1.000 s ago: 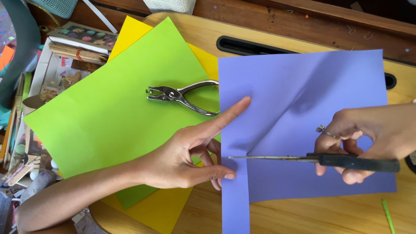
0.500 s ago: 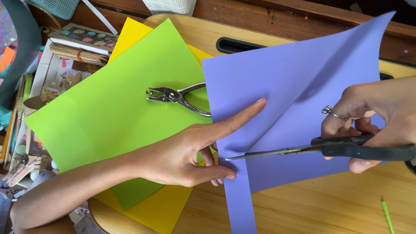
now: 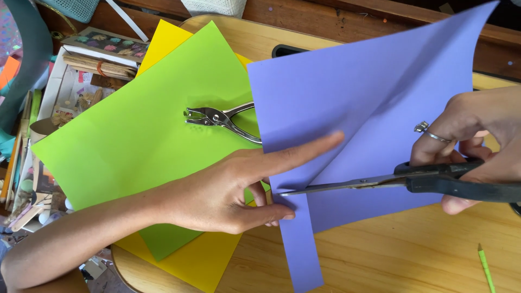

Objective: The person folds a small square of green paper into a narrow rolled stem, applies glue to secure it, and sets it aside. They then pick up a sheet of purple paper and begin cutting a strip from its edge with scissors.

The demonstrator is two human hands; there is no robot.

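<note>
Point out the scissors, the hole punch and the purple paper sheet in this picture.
scissors [image 3: 434, 182]: head view, on the black handle near the pivot.
hole punch [image 3: 217, 118]: head view, on the metal body by its hinge.
purple paper sheet [image 3: 347, 92]: head view, on the bare upper part of the sheet.

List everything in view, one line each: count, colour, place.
purple sheet: one, purple, lifted at right, partly cut
green sheet: one, lime, flat at left
yellow sheet: one, yellow, under the green sheet
hole punch: one, silver, on the green sheet
scissors: one pair, black handles, in the purple sheet
wooden table: one, tan, beneath
left hand: pinching the purple sheet's lower edge
right hand: ringed, holding the scissors
</note>
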